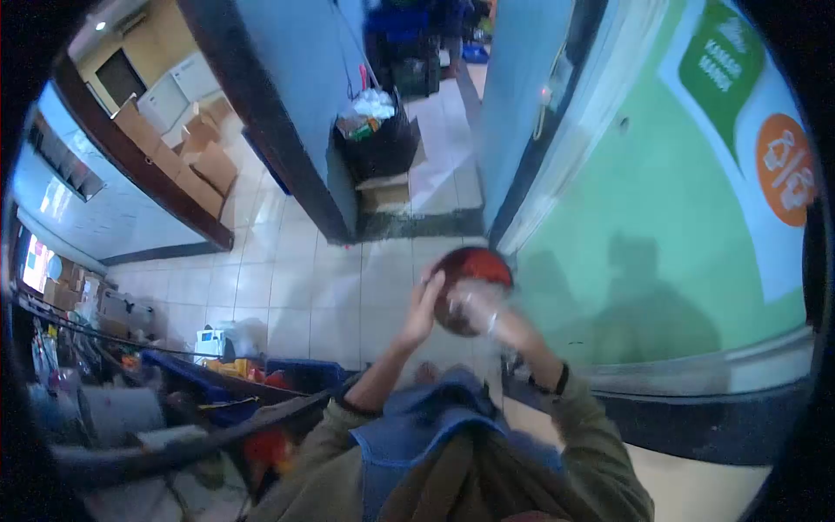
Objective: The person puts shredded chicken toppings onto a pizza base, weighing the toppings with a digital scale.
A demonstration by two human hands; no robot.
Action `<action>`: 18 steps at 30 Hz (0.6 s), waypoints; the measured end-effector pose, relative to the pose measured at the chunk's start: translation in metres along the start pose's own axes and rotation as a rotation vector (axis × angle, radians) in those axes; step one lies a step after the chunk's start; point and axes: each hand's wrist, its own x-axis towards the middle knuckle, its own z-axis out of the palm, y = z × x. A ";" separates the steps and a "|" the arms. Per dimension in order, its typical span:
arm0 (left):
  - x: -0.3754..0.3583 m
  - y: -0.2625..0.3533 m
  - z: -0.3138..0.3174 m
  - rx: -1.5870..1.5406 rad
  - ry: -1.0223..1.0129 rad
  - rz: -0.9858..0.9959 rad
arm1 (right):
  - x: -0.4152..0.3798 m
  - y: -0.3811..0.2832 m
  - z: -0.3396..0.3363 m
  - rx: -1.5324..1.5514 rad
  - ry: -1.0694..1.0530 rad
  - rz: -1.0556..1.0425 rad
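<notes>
A round, dark object with a shiny red surface [477,264], which looks like a bowl, is held up in front of my body. My left hand [423,311] grips its left rim, fingers along the side. Over its lower right part lies my right hand [484,311], smeared by motion, so its fingers cannot be made out. Whether the right hand holds anything is hidden by the blur. A dark band circles my right wrist.
On the right is a green door or panel [600,270] with printed signs. A black bin [378,143] stands in the doorway ahead. Cluttered shelves and a blue crate [317,374] lie at lower left. Cardboard boxes [209,165] sit in the far-left room.
</notes>
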 end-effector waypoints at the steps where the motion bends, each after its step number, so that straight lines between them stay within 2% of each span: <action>1: 0.023 0.010 -0.002 0.059 0.030 -0.016 | 0.012 -0.016 -0.026 -0.124 0.014 -0.042; 3: 0.078 0.011 -0.013 0.199 0.044 0.103 | 0.046 -0.023 -0.070 -0.140 0.087 -0.111; 5: 0.133 0.016 -0.023 0.089 0.001 0.172 | 0.096 -0.023 -0.115 -0.170 0.163 -0.192; 8: 0.215 0.021 -0.037 0.055 0.054 0.216 | 0.194 -0.009 -0.172 -0.234 0.245 -0.359; 11: 0.292 0.037 -0.043 0.080 0.127 0.265 | 0.283 0.007 -0.216 -0.371 0.229 -0.501; 13: 0.352 0.036 -0.055 0.155 0.217 0.332 | 0.339 0.006 -0.250 -0.676 0.121 -0.580; 14: 0.378 0.037 -0.059 0.183 0.244 0.346 | 0.366 0.028 -0.261 -0.794 0.064 -0.539; 17: 0.440 0.033 -0.076 0.234 0.361 0.391 | 0.435 0.078 -0.276 -0.613 0.034 -0.494; 18: 0.459 0.029 -0.081 0.281 0.413 0.427 | 0.444 0.091 -0.274 -0.692 0.192 -0.572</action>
